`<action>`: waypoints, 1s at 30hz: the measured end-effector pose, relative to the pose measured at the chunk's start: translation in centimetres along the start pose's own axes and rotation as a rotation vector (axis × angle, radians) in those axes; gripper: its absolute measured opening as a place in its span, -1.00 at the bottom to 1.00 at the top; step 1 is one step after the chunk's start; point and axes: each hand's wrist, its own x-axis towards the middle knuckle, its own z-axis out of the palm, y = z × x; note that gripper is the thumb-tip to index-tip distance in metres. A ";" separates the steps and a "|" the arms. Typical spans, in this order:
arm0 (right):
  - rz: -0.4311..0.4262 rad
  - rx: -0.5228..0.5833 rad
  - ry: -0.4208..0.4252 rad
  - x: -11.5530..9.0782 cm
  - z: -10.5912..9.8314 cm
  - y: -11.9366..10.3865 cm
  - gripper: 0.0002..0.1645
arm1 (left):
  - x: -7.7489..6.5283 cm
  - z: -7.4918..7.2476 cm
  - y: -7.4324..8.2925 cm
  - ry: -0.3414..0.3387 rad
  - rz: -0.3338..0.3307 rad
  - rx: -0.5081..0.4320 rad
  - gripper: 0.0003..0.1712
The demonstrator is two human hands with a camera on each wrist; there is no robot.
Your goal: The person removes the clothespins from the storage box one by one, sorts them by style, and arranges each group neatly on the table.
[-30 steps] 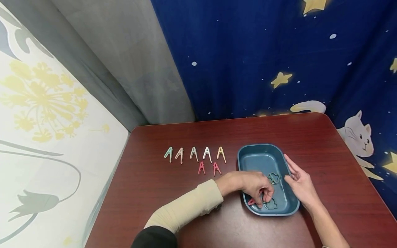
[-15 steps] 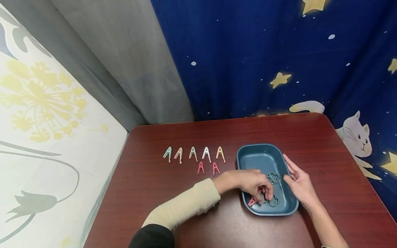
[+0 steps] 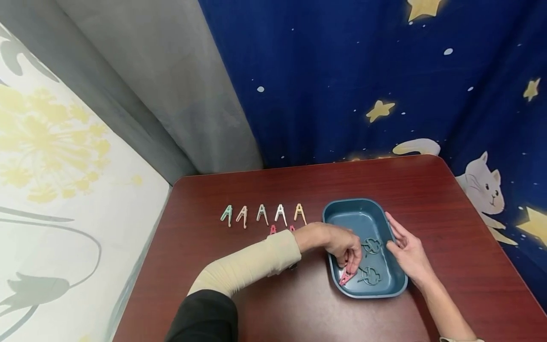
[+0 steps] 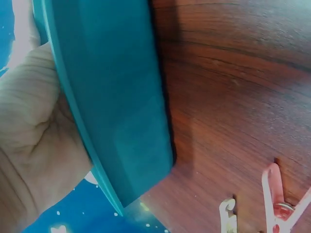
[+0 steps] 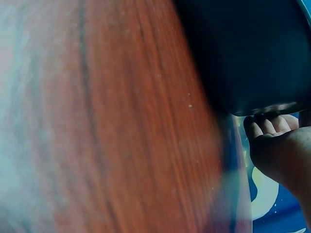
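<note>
In the head view my left hand (image 3: 345, 248) reaches over the left wall into a blue tray (image 3: 361, 205). Its fingertips pinch a pink clothespin (image 3: 345, 278) low in the tray's near left corner. Beside it lie two dark green, loop-shaped pieces with thin outlines, a nearer one (image 3: 371, 276) and a farther one (image 3: 372, 245); their kind is unclear. My right hand (image 3: 408, 251) grips the tray's right wall, thumb at the rim and fingers along the outside. The left wrist view shows my left hand (image 4: 39, 131) partly hidden behind the tray's wall (image 4: 112, 107).
Left of the tray, a row of clothespins lies on the red-brown table (image 3: 205, 266): green (image 3: 227, 215), pale pink (image 3: 242, 216), grey (image 3: 262, 214), white (image 3: 280, 214) and yellow (image 3: 300, 213). Two red clothespins (image 3: 273, 230) below them are partly covered by my left forearm.
My left hand has shifted left inside the tray, off the nearer green piece and onto the pink clothespin. The forearm now covers part of the red clothespins. My right hand keeps its hold.
</note>
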 end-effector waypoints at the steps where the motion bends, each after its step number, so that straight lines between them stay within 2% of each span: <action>1: 0.002 -0.004 0.002 0.0 0.0 0.0 -0.09 | 0.0 0.1 0.0 0.010 0.008 0.021 -0.69; 5: 0.011 -0.018 0.005 0.0 0.1 -0.2 -0.09 | 0.0 0.6 -0.3 0.061 0.054 0.119 -0.68; 9: 0.011 -0.032 0.005 0.0 0.0 -0.2 -0.09 | 0.1 1.1 -0.4 0.100 0.064 0.227 -0.69; 12: 0.005 -0.032 0.006 0.0 0.0 -0.1 -0.09 | 0.2 1.4 -0.6 0.115 0.067 0.241 -0.73; 15: 0.001 -0.027 0.003 0.0 0.1 -0.1 -0.10 | 0.3 1.5 -0.8 0.118 0.083 0.180 -0.79; 21: -0.011 -0.029 -0.001 0.0 0.1 0.0 -0.10 | 0.3 1.5 -1.2 0.131 0.185 -0.094 -0.88; 24: -0.010 -0.027 -0.002 0.0 0.1 -0.1 -0.10 | 0.2 1.4 -1.4 0.146 0.238 -0.193 -0.89; 30: 0.007 -0.030 -0.002 0.0 0.1 -0.1 -0.11 | 0.1 1.0 -1.9 0.237 0.273 -0.188 -0.85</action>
